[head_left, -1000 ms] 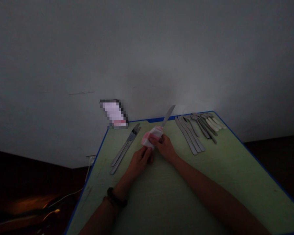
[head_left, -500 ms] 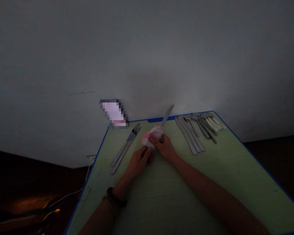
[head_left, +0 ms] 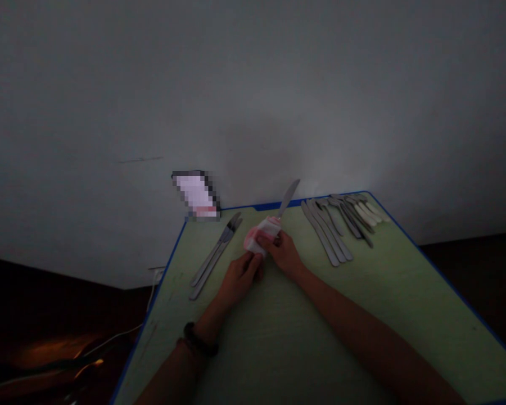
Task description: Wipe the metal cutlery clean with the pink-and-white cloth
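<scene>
A table knife [head_left: 289, 197] points up and away over the green table [head_left: 362, 304], its blade free and its lower part wrapped in a pink and white cloth [head_left: 259, 235]. My right hand [head_left: 285, 254] is closed round the cloth and the knife inside it. My left hand [head_left: 239, 277] is closed on the knife's handle end just below the cloth; the handle itself is hidden by the fingers. A dark bracelet sits on my left wrist.
Two knives [head_left: 214, 256] lie side by side at the table's left. A row of several knives and spoons [head_left: 341, 222] lies at the back right. A blurred-out object [head_left: 196, 194] stands at the back left corner. A white cable [head_left: 122, 336] hangs off the left edge. A grey wall rises behind.
</scene>
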The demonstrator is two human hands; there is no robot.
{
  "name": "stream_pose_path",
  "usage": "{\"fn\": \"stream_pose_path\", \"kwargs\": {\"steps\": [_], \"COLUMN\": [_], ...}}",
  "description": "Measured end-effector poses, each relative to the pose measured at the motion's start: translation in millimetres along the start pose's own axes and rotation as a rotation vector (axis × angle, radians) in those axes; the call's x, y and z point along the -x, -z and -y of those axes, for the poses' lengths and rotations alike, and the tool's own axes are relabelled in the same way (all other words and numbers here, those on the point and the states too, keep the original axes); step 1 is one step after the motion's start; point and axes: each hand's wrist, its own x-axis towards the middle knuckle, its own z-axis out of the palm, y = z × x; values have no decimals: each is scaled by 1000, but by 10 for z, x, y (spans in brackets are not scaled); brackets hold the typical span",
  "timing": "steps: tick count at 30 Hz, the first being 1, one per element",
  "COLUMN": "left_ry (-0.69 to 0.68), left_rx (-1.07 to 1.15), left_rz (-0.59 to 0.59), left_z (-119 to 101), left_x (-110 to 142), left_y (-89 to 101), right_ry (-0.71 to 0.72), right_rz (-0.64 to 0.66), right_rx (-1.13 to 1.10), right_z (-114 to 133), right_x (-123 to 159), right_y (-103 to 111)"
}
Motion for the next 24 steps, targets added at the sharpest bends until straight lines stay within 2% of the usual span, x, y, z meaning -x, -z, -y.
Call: {"fn": "stream_pose_path", "kwargs": {"steps": [6,24], "left_ry": [27,19], "left_rx": [-35,-19], "left_rz": [8,11], "left_z": [8,39], "left_x": [-11,-12], "left_y": [0,-6], "right_ry": [11,58], "right_rz": [44,42], "right_rx": [-68,-41], "right_z": [-35,-78], "right_x": [-23,-43], "right_y": [-1,10]}}
